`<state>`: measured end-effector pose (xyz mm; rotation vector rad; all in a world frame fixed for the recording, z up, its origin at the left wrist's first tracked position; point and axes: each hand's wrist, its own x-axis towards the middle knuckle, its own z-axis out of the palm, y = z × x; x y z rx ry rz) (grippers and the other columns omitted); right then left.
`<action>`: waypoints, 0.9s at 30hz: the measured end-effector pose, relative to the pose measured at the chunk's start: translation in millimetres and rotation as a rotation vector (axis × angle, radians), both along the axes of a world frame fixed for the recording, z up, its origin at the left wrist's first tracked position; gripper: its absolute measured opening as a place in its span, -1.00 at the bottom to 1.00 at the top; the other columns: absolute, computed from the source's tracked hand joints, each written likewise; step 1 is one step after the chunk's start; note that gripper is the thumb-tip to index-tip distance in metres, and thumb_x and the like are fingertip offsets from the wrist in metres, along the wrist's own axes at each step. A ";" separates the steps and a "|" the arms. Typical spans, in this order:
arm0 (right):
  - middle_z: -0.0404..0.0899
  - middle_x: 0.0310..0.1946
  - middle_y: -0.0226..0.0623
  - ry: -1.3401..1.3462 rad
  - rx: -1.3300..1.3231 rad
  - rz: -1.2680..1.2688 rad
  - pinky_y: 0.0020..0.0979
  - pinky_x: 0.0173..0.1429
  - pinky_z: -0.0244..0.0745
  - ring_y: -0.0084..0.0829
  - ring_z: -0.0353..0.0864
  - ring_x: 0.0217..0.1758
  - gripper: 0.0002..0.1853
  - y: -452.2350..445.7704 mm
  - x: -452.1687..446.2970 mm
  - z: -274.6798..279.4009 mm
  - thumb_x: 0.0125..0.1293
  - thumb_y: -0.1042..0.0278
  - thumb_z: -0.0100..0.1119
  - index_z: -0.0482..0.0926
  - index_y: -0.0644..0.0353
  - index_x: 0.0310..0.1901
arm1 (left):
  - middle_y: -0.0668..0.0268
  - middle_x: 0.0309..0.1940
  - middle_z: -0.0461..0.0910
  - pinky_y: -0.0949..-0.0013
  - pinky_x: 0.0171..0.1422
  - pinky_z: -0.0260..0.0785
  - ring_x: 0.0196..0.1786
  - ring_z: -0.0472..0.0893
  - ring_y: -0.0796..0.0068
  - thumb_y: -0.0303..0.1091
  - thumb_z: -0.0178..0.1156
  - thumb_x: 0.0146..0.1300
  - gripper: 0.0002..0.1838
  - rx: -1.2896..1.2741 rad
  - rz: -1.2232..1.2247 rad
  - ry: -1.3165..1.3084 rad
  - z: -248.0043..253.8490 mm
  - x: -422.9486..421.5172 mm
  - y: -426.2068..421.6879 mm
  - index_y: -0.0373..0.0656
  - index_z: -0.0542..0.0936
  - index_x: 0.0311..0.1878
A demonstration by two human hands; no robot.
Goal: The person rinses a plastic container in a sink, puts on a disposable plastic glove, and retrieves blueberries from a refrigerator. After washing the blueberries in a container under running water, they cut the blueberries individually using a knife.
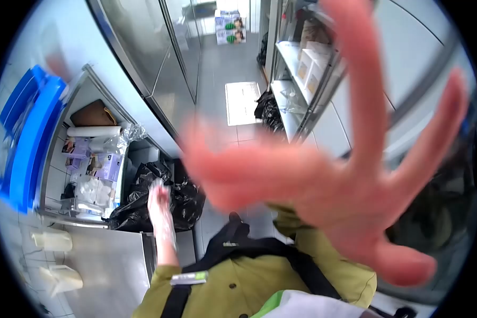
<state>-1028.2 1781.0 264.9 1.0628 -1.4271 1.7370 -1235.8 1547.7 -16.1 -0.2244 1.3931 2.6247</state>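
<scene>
Head view, left hand (pixel 159 200), black bag (pixel 187 205) beneath

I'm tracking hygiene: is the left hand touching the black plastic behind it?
Cannot tell: the head view shows the left hand overlapping the black plastic, but its blur hides any contact or gap.

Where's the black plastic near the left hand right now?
In the head view, left of centre: the black plastic shows on both sides of the left hand, lower right of the purple boxes.

the bag (pixel 190 209) is black, the boxes (pixel 109 166) purple and white, the shirt (pixel 212 289) olive, the plastic item (pixel 27 153) blue.
</scene>
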 end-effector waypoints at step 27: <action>-0.57 0.31 0.05 0.379 0.223 0.173 -0.34 0.09 0.36 -0.22 0.30 0.17 -0.03 630.3 -755.1 84.8 0.19 -0.28 -0.09 -0.51 -0.02 0.33 | 0.44 -0.49 0.54 0.64 -0.36 0.22 -0.45 0.43 0.73 -0.23 0.10 0.20 -0.82 -0.414 -0.360 0.016 -26.8 -719.2 614.8 -0.14 0.55 -0.31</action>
